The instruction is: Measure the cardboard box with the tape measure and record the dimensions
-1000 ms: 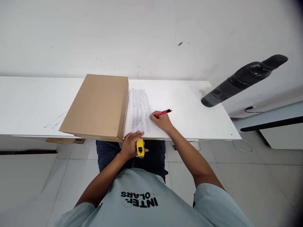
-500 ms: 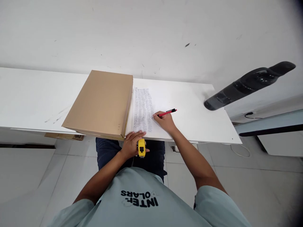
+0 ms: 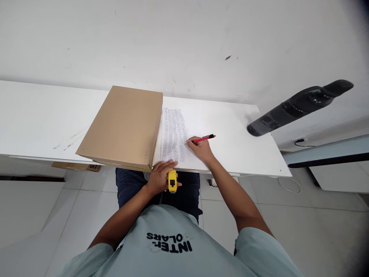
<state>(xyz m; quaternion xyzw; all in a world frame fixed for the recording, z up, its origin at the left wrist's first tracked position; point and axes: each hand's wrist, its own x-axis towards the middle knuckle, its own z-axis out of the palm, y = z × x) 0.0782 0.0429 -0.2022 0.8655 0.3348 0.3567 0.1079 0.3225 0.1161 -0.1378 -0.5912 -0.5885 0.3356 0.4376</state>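
Brown flat cardboard box (image 3: 123,123): its near end juts past the front edge of the white tabletop (image 3: 230,119); its right side limits sideways room there.
Your left hand (image 3: 159,180): at the front edge, fingertips flat on the near end of the white handwritten paper sheet (image 3: 174,130), probably to steady it.
Yellow tape measure (image 3: 172,181): grasped by that same hand, beyond the front edge, likely so it stays off the writing.
Your right hand (image 3: 201,149): rests beside the written lines, fingers pinching the slim red-and-black pen (image 3: 204,138), tip toward the sheet.
Glossy black cylindrical device (image 3: 296,107): stands by the right edge, toward the back corner, well apart from your pen, leaving your right hand elbow room.
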